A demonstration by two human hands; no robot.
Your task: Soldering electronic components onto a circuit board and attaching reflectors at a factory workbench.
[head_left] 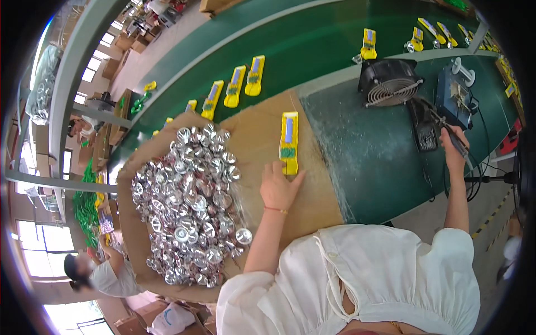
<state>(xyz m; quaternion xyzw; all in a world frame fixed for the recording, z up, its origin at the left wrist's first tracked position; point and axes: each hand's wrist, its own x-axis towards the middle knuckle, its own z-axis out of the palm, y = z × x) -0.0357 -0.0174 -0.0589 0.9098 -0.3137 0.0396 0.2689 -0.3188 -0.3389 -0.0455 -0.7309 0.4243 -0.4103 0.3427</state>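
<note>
- Left hand (277, 188) is part-open at the 6 o'clock end of the yellow case (289, 139), fingers touching it, thumb spread toward 4 o'clock.
- Right hand (455, 146) grips what looks like a soldering iron (440, 119), angled toward 11 o'clock, near the black stand (422, 125).
- Good handling probably calls for the case flat and steady on the cardboard (318, 187), fingertips clear of any hot tip.
- Reflectors (192, 201) heap at the left hand's 9 o'clock; best not to nudge them.
- Fan (391, 81) stands at the right hand's 10 o'clock, spool (462, 70) at 12.
- Beyond, the belt (312, 53) carries more cases.
</note>
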